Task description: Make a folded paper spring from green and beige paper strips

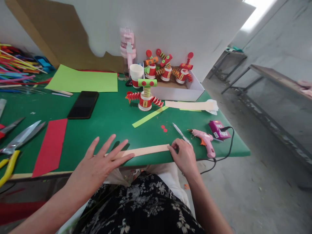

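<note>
Left hand (97, 165) lies flat near the front edge of the green surface (109, 113), palm down, fingers (108, 143) spread wide and gripping nothing. Its fingertips rest on the left part of a peach paper strip (148, 150). The strip lies flat along the front edge, running from under the left hand to the right hand (184, 156). Right hand is at the strip's right end, fingers curled closed and pinching that end against the surface. A thin silver pen-like tool (179, 131) sticks out just above the right hand; cannot tell if the hand holds it or it only lies there.

Pink glue gun (206, 141) lies just right of the right hand, cord trailing off the edge, with a small purple device (217, 129) beside it. Two small red dots (164, 128) sit near the tool's tip. A light green strip (148, 117) lies diagonally in mid surface. Behind it stands a paper-cup figure (145, 97) with red zigzag arms. More such figures stand in a white box (180, 92) at the back, and a cream strip (192, 105) lies in front of the box.

On the left, a red paper piece (51, 146) lies near the left hand, a black phone (83, 104) behind it, and a light green sheet (83, 81) further back. Scissors (20, 138) and a yellow-handled tool (9, 165) are at the far left edge. A white cup (136, 73) and pink bottle (128, 48) stand at the back.
</note>
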A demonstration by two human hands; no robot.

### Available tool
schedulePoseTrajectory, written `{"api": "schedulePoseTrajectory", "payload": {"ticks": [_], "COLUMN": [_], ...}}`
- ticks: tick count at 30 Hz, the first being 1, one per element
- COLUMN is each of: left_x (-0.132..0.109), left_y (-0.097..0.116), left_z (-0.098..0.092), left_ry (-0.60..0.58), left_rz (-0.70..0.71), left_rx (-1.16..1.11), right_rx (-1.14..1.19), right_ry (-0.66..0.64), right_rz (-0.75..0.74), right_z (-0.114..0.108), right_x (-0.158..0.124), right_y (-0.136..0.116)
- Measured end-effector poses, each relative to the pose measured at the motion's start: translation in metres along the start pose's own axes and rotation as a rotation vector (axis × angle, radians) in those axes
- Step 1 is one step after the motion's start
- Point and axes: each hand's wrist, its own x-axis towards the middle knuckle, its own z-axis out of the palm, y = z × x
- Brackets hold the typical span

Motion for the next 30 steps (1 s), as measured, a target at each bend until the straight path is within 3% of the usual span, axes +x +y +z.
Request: {"api": "schedulePoseTrajectory", "payload": {"ticks": [3, 5, 6, 8, 10, 17, 30], "left_x": [-0.001, -0.001, -0.001, 0.000, 0.000, -0.003, -0.003], "left_y": [0.000, 0.000, 0.000, -0.001, -0.001, -0.003, -0.004], "left_z": [0.001, 0.001, 0.001, 0.001, 0.002, 0.009, 0.013], "left_ry": [0.035, 0.043, 0.050, 0.057, 0.064, 0.107, 0.122], "left_rz": [0.006, 0.021, 0.020, 0.021, 0.023, 0.015, 0.061], "left_rx": [-0.002, -0.016, -0.023, -0.035, -0.041, -0.067, 0.010], "right_rx": [-0.045, 0.037, 0.104, 0.153, 0.096, -0.071, -0.096], "right_ry": [0.237, 0.294, 0.244, 0.025, -0.128, -0.247, -0.203], "right_rz": [0.004, -0.189, -0.363, -0.673, -0.786, -0.720, -0.572], "right_z": [-0.004, 0.000, 0.003, 0.014, 0.025, 0.039, 0.036], "right_x": [-0.015, -0.027, -0.032, -0.039, -0.041, -0.041, -0.048], "right_y": [-0.014, -0.029, -0.037, -0.049, -0.056, -0.058, -0.034]}}
